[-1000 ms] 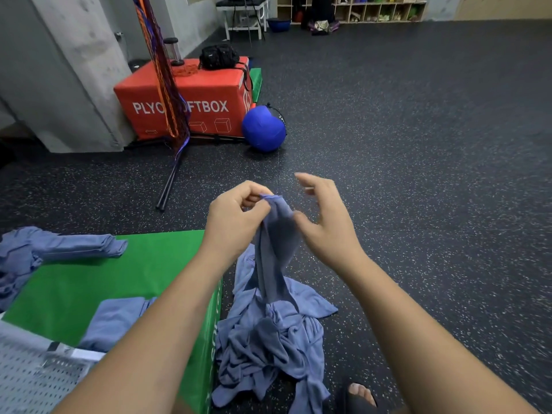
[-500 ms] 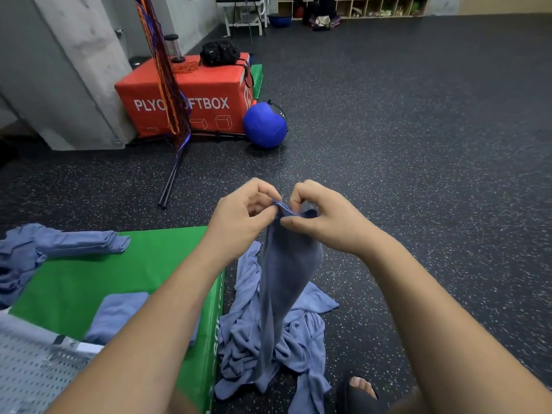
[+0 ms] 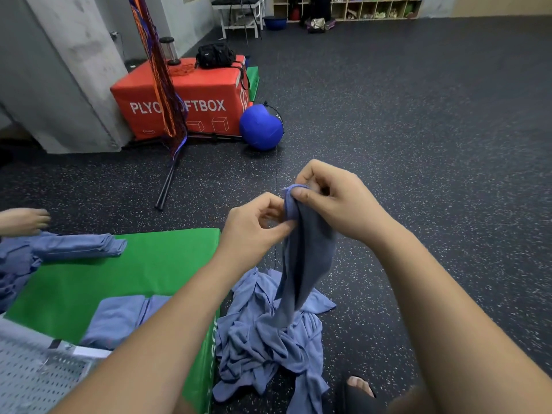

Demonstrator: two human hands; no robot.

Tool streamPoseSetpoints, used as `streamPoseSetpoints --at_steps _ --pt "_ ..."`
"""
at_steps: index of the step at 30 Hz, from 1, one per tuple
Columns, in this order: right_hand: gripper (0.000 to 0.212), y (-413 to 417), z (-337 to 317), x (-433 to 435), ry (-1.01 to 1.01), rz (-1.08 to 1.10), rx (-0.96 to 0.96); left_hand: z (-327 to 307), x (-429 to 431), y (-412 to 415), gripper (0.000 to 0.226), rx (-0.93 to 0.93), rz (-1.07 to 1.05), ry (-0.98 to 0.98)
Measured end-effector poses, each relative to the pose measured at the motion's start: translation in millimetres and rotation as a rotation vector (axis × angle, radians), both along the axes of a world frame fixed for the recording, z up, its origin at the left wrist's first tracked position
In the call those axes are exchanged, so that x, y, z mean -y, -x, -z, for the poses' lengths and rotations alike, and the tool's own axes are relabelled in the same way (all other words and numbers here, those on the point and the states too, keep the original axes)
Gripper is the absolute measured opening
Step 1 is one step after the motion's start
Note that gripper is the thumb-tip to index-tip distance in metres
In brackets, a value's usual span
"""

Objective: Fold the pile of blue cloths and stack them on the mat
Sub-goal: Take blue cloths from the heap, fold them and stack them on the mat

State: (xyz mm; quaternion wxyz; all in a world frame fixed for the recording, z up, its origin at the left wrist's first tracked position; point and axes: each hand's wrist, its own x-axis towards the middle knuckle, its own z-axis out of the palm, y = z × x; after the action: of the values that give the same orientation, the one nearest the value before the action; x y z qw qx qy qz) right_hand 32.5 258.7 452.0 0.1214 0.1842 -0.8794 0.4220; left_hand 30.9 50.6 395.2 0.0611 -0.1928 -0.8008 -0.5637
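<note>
Nearest the camera we see a grey perforated panel point(image 3: 30, 380) at lower left and a sandalled foot point(image 3: 358, 386) at lower right. Between them the pile of blue cloths point(image 3: 263, 345) lies crumpled on the speckled floor point(image 3: 433, 174), touching the right edge of the green mat point(image 3: 155, 264). One folded cloth point(image 3: 119, 318) lies flat on the near part of the mat.

Above the pile, a single cloth point(image 3: 307, 258) hangs in a loose column, its lower end reaching down into the pile. The right hand point(image 3: 340, 204) pinches its top edge between thumb and forefinger. The left hand point(image 3: 254, 231) pinches the same edge just beside and a little lower, its other fingers point(image 3: 260, 204) curled. We judge the step in hand to be finding the corners before the fold.

The fabric drapes limply and creases freely, so we expect it to be light, soft and without stiffness. It will sag wherever it is unsupported and may drag neighbours up from the pile. The best hold, in our judgement, is a pinch at two adjacent corners along one hem, with the hands drawn apart to pull that edge taut.

Farther left, a second folded bundle point(image 3: 83, 246) lies over the mat's far corner, near another person's hand point(image 3: 24, 221). Beyond stand a red box point(image 3: 185, 97), a blue ball point(image 3: 261, 127) and, far off, shelves point(image 3: 358, 7).
</note>
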Motion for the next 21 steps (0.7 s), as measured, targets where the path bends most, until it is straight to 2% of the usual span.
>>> streamPoseSetpoints --at_steps 4,7,13,21 --pt "0.017 1.1 -3.4 -6.5 0.014 0.034 -0.008 -2.5 -15.3 -3.4 0.039 -0.132 -0.1 -0.066" --pt "0.016 -0.4 -7.1 -9.1 0.025 0.045 -0.019 -1.6 -23.9 -4.4 0.031 -0.21 -0.092 -0.013" --pt "0.015 -3.9 -15.1 -10.7 -0.004 0.064 -0.041 14.7 -33.3 0.5 0.016 -0.126 -0.076 -0.025" --pt "0.014 -3.8 -23.7 -19.6 -0.02 0.15 -0.094 65.7 -31.9 15.0 0.009 -0.078 -0.053 0.215"
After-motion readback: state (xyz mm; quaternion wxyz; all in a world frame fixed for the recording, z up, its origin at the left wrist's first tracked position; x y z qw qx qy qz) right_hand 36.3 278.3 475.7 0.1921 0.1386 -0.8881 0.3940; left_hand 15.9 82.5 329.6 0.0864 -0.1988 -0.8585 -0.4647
